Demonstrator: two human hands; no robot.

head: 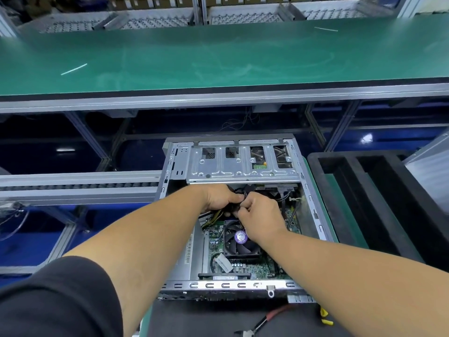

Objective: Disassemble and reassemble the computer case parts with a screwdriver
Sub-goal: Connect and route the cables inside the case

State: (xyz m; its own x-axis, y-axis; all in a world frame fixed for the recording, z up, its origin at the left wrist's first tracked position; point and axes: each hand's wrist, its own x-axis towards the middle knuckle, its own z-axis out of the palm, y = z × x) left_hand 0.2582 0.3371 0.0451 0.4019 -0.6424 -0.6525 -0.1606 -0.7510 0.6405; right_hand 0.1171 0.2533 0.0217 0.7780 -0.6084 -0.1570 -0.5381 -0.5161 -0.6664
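Inside open computer case (179, 164), fan (239, 239), both hands' fingers (239, 198) pinching black cables (233, 209).

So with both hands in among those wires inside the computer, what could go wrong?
The left hand and right hand pinch black cables under the metal bracket; tugging could strain a plug or scrape knuckles. The right wrist hangs just above the fan and might press on it.
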